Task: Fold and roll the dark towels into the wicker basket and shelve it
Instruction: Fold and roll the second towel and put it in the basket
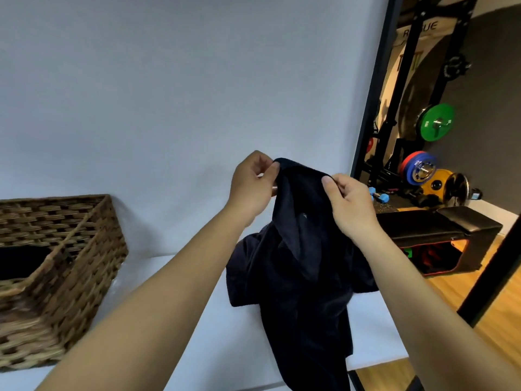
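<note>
A dark navy towel (301, 249) hangs crumpled in front of me, its top edge raised above the white shelf surface (197, 320). My left hand (251, 184) pinches the towel's upper left edge. My right hand (349, 201) pinches the upper right edge, close beside the left. The towel's lower part drapes over the shelf's front edge. A wicker basket (84, 249) stands on the shelf at the left, with something dark inside it.
A pale wall rises behind the shelf. A black shelf post (490, 277) stands at the right. Beyond it are a black bench (439, 230), a weight rack with coloured plates (437, 122) and a wooden floor.
</note>
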